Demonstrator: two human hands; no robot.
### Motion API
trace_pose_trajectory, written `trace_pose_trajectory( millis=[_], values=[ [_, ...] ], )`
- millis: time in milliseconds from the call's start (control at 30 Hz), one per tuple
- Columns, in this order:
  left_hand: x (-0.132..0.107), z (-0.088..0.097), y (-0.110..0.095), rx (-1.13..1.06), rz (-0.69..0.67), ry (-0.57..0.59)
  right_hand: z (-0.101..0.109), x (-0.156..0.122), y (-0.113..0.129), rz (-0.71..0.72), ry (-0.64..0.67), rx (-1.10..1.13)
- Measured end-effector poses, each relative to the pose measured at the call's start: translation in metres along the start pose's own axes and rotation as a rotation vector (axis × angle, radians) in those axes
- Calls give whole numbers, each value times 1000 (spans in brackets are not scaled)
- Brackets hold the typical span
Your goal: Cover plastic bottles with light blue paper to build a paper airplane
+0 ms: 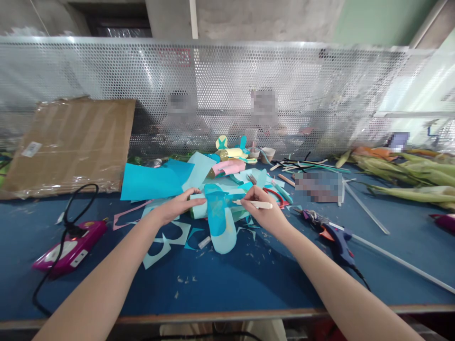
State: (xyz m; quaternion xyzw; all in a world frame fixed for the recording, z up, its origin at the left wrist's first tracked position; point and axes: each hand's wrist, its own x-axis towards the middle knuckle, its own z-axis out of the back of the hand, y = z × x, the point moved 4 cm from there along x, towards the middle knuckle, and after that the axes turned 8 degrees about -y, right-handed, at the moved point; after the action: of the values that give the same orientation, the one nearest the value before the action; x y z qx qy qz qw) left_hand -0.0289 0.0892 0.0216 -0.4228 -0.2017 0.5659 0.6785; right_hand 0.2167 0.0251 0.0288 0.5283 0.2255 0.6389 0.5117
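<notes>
Head view: the paper piece [215, 210], blue with a pale rounded flap [223, 240], was seen near mid-table, between the two hands, with loose scraps [183, 233] lying about it. The flap was turned toward the near edge of the table [149, 291]. A white pen [263, 205] was held by the right hand [263, 210], the fingers curled closely round the barrel and the tip aimed at the right side of the piece; whether paper was touched by the tip could not be told. The left hand [174, 208] was laid at the left end of the piece, the fingers loosely extended; whether anything was pinched there could not be made out.

If the piece was steadied only lightly, it could be rocked or slid by pen pressure, and a stray line could be left. Thin paper could also be dented by too hard a push. The glue gun [337, 241] was lying beside the right forearm, its nozzle directed toward the work; by a wide elbow swing it could be knocked, and skin could be burned if it was hot, which was not shown. By the left forearm, the cord [62, 255] of the power strip [83, 246] could be snagged.
</notes>
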Motion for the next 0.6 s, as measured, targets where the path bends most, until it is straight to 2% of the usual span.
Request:
trace_pose_trajectory(
  millis=[467,600],
  values=[
    [1,1,2,-11,2,-5,0,0,-1,-3,-9,11],
    [1,1,2,-18,16,-12,2,1,-1,11,-73,-4]
  ],
)
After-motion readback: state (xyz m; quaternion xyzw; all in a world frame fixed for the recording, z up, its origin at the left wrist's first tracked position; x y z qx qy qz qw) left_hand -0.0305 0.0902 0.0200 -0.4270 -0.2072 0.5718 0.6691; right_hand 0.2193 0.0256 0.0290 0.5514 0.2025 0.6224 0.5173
